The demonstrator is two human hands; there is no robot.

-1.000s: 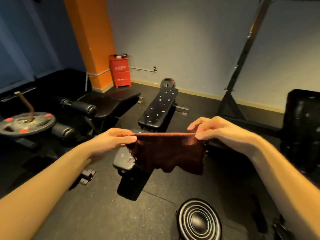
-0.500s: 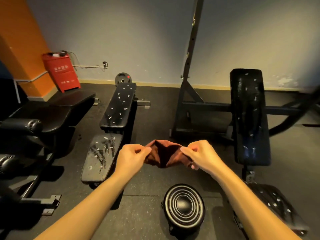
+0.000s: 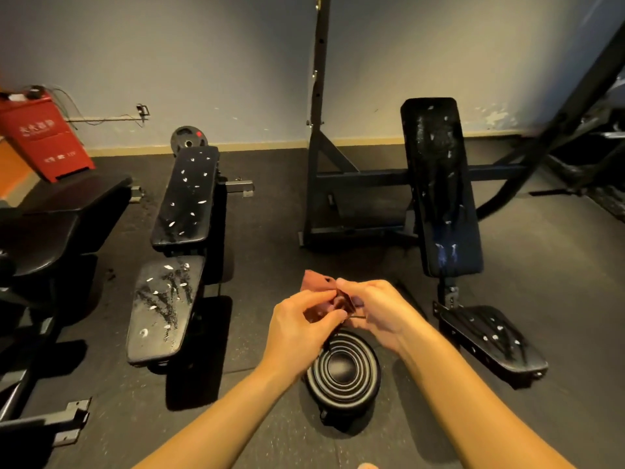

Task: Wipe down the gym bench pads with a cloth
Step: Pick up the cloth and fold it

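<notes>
- Head view: left hand [image 3: 301, 319] and right hand [image 3: 378, 309] both pinch the bunched red-brown cloth [image 3: 316, 282], held in the air between the two benches, touching no pad
- Probably best to fold it flat first, then sweep the speckled seat pad [image 3: 162, 306] toward one edge

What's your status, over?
Left hand and right hand both pinching the cloth, bunched between them. Bench pads flecked, not yet wiped. Round black object on floor below hands.

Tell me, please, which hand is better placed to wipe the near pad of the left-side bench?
Probably the left hand: both pinch the cloth, but it sits nearer that pad; the right hand would cross over.
</notes>
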